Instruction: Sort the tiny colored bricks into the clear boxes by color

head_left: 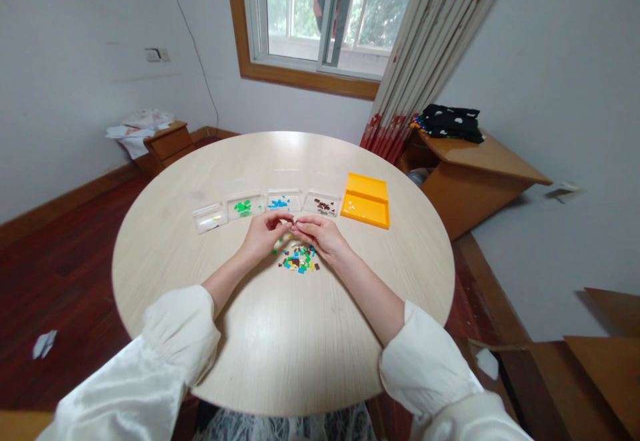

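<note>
My left hand (263,235) and my right hand (326,236) meet over the middle of the table, fingertips pinched together. Whatever lies between them is too small to make out. Just below the hands is a loose pile of small building-brick pieces (301,258) in green, blue, brown, yellow and white. Beyond the fingers stand transparent boxes with open lids: one with green pieces (243,208), one with blue pieces (279,203) and one with brown pieces (326,206). A transparent box (203,222) at the left end holds a few pale pieces. An open yellow case (367,188) has some white bits inside.
The round wooden table (280,347) fills the middle of the view. Behind it are a window (340,14) and a patterned curtain (435,41). A wooden cabinet (480,167) with dark cloth (450,123) stands right; a small cabinet (169,143) with papers stands left.
</note>
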Tool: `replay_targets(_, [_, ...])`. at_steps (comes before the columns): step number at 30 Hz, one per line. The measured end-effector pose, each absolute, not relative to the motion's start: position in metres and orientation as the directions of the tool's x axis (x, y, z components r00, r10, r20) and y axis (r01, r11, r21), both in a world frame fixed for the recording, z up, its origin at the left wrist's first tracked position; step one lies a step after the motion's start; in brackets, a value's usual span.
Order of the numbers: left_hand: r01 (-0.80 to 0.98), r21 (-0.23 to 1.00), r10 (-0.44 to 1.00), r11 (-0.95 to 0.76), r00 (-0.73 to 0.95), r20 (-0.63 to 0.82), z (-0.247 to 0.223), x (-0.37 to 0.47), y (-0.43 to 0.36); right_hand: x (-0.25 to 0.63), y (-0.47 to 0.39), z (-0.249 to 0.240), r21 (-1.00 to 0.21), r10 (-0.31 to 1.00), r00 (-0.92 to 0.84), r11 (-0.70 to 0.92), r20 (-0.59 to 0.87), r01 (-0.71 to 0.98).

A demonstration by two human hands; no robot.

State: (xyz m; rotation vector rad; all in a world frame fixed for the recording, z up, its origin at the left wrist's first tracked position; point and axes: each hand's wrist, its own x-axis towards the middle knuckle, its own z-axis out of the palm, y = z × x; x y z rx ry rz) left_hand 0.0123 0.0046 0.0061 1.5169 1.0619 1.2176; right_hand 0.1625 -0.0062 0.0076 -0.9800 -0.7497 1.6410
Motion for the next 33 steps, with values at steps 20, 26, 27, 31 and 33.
replay_targets(20, [0.286, 0.890, 0.935, -0.355, 0.109, 0.338, 0.011, 0.009, 0.005, 0.162, -0.007, 0.012, -0.699, 0.914, -0.323, -0.397, -0.244, -0.595])
replay_targets(26, [0.265, 0.877, 0.915, -0.401, 0.148, 0.374, 0.009, 0.007, 0.006, 0.162, -0.007, 0.014, -0.654, 0.900, -0.326, -0.434, -0.288, -0.620])
replay_targets(27, [0.258, 0.874, 0.911, -0.411, 0.154, 0.383, 0.008, 0.007, 0.007, 0.162, -0.007, 0.015, -0.646, 0.898, -0.322, -0.439, -0.300, -0.625])
replay_targets(31, [0.248, 0.869, 0.903, -0.427, 0.172, 0.395, 0.007, 0.007, 0.007, 0.161, -0.007, 0.017, -0.615, 0.889, -0.316, -0.457, -0.331, -0.642])
replay_targets(33, [0.242, 0.868, 0.900, -0.433, 0.172, 0.401, 0.006, 0.007, 0.007, 0.160, -0.007, 0.017, -0.604, 0.883, -0.318, -0.468, -0.345, -0.645])
